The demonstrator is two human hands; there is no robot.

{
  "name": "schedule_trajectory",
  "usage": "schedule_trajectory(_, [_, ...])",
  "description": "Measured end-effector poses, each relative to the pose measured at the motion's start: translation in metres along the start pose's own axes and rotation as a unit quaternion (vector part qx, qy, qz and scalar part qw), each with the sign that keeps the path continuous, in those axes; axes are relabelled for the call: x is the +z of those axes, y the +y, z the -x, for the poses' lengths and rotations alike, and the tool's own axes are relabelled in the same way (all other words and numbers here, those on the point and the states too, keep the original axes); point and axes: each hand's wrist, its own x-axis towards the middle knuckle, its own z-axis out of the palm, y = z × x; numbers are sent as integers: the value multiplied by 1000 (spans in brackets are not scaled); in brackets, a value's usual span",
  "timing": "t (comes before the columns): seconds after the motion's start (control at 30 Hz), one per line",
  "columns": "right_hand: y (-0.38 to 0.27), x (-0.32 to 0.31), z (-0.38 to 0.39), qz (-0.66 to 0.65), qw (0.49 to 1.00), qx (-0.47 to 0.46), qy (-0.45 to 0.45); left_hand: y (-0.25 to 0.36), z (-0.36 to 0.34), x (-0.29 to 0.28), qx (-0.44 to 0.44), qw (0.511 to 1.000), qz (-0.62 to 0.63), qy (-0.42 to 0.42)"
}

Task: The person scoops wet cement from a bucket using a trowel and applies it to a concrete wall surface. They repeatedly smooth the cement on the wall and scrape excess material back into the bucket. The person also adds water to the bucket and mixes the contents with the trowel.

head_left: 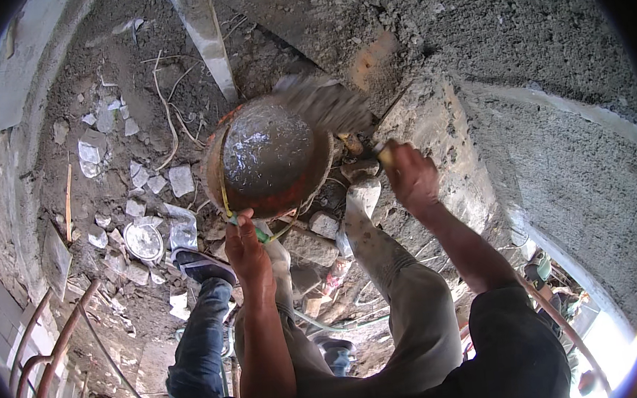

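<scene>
Rough plastered wall (532, 55) on right, orange mortar pan (270, 158) brim-full of wet mix between knees, likely heavy and sloppy so grip the rim, left hand (246, 249) clamps near rim, right hand (410, 177) fisted on blurred trowel (326, 101).

Left hand (246, 243) gripping mortar pan (269, 158), right hand (411, 173) gripping trowel (324, 103)

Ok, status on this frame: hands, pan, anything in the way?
Left hand gripping mortar pan rim. Right hand shut on trowel, blurred over the pan. Rubble underfoot, another person's blue-jeaned leg close left.
</scene>
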Motion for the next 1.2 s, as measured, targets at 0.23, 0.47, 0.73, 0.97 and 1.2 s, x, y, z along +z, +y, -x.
schedule_trajectory(0.23, [30, 19, -1, -88, 973, 197, -78, 2, -7, 14, 10, 998, -22, 59])
schedule_trajectory(0.47, [123, 65, -114, 25, 974, 71, -213, -3, -10, 13, 17, 994, -12, 108])
schedule_trajectory(0.73, [162, 85, -307, 132, 989, 62, -24, -18, -14, 18, 10, 978, -46, 205])
schedule_trajectory(0.97, [107, 51, -244, -32, 977, 212, 9, -5, -8, 23, 1, 983, -18, 184])
schedule_trajectory(1.2, [46, -10, -114, -109, 984, 138, -14, -2, -8, 26, 43, 991, 0, 129])
